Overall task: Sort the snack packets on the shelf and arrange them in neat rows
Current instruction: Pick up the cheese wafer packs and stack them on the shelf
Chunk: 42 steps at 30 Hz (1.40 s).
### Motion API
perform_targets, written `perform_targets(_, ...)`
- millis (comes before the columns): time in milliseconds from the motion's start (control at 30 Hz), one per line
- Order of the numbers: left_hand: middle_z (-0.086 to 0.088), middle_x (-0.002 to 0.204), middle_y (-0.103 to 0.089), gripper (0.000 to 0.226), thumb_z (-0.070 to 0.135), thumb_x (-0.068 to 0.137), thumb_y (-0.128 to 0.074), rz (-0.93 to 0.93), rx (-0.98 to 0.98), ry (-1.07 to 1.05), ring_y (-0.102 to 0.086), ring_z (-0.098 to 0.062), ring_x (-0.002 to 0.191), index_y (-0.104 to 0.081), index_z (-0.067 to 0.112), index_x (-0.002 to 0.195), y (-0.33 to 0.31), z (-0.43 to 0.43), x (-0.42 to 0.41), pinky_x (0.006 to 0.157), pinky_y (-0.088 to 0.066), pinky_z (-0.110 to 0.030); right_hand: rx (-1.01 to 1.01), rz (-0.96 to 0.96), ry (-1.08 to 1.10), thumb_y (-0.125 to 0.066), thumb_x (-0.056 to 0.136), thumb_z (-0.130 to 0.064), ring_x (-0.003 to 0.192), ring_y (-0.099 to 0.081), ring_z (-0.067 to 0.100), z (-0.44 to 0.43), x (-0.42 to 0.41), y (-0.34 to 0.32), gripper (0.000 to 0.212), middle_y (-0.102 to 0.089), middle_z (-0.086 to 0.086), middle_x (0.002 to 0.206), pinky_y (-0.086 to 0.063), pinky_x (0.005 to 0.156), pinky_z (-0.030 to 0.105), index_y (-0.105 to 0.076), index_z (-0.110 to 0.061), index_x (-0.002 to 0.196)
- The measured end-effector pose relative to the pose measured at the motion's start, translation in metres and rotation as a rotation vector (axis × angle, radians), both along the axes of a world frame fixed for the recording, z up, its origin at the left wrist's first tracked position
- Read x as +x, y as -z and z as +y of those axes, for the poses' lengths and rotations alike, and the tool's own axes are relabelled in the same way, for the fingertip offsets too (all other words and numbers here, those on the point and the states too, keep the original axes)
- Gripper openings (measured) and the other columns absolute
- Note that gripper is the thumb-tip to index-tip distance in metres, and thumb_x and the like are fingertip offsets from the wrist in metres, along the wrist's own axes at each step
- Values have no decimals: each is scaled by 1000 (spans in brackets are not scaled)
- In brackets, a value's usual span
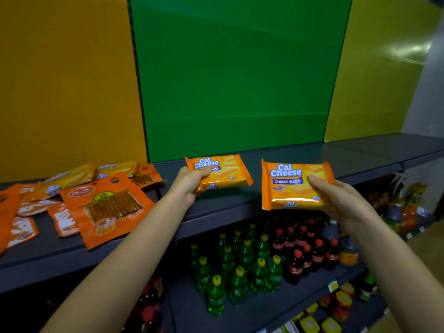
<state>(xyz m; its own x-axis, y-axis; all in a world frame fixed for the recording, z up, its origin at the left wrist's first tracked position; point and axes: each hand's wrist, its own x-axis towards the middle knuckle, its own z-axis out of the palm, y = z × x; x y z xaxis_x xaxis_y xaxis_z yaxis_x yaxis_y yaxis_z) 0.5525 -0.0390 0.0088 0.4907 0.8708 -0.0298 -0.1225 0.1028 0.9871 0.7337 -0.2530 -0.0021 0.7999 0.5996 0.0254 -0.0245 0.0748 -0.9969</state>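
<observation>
We note left hand (189, 182) gripping wafer packet (223, 171) over shelf (348, 152); right hand (343, 198) gripping second packet (293, 188) nearer us, at front edge.

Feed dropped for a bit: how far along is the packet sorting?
Done: no neat row shows yet. In hand: the left hand grips one Cal Cheese pack, the right hand a second pack, at the shelf. Left: the orange packets lie jumbled at the shelf's left end.
</observation>
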Motion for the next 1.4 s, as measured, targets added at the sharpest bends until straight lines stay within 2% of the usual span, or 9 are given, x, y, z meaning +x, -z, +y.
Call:
perform_targets(67, -22, 121, -60, 34, 1, 87, -58, 14, -11, -32, -57, -18, 63, -52, -4, 121, -4, 16, 17, 54, -52, -25, -4, 10, -18, -66, 82, -32, 55, -63, 7, 18, 14, -6, 44, -68, -2, 77, -46, 46, 16, -57, -10, 120)
perform_targets(133, -23, 125, -58, 36, 0, 88, -57, 24, -25, -67, -57, -22, 67, -50, -4, 123, -10, 31, 31, 69, -52, -33, -2, 2, -45, -66, 82, -30, 62, -62, 11, 38, 26, -13, 49, -67, 4, 90, -47, 53, 22, -55, -7, 124)
perform_targets(200, -24, 126, -57, 36, -1, 87, -57, 30, -29, -97, -55, -20, 63, -49, -4, 122, -15, 47, 43, 77, -49, -37, 17, -8, -91, -66, 83, -28, 57, -65, 10, 59, 36, -18, 47, -67, 6, 89, -50, 51, 20, -55, -5, 123)
perform_targets(333, -24, 125, -58, 27, -2, 87, -57, 69, 4, -167, -55, -19, 63, -49, 3, 112, -23, 74, 59, 70, -50, -38, 3, 7, -178, -65, 84, -27, 67, -60, 14, 102, 49, -19, 47, -65, 3, 84, -49, 64, 26, -55, -5, 124)
perform_targets(533, -21, 110, -60, 41, 0, 87, -58, 294, 29, -279, -52, -20, 61, -48, -7, 125, -20, 116, 60, 56, -50, -30, -41, 4, -311, -66, 84, -27, 59, -62, 7, 157, 55, -13, 43, -65, -1, 81, -43, 42, 11, -55, -10, 121)
perform_targets(700, -20, 130, -54, 46, 6, 87, -60, 469, 33, -398, -57, -27, 106, -45, -7, 128, -12, 143, 53, 87, -44, -33, -110, -34, -413, -69, 82, -23, 75, -62, 15, 195, 50, 1, 44, -67, 12, 102, -48, 62, 22, -54, -3, 118)
perform_targets(867, -20, 135, -50, 54, 11, 86, -64, 661, 91, -475, -51, -31, 120, -41, -7, 131, -12, 156, 52, 87, -42, -33, -217, -193, -489, -66, 81, -16, 75, -60, 10, 219, 41, 10, 26, -64, 1, 89, -47, 61, 17, -54, -12, 104)
perform_targets(1033, -22, 130, -53, 52, 17, 84, -67, 779, 176, -536, -53, -33, 117, -47, -7, 125, -3, 162, 54, 89, -44, -35, -350, -452, -587, -66, 81, -29, 114, -56, 23, 226, 31, 13, 47, -60, 7, 121, -43, 101, 36, -48, -12, 121)
perform_targets(1400, -18, 122, -60, 42, 29, 85, -62, 994, 312, -569, -57, -32, 111, -56, -1, 114, -1, 162, 51, 89, -47, -34, -526, -906, -554, -51, 84, -56, 119, -51, 29, 246, 7, 13, 58, -54, 9, 128, -40, 93, 36, -49, -11, 120)
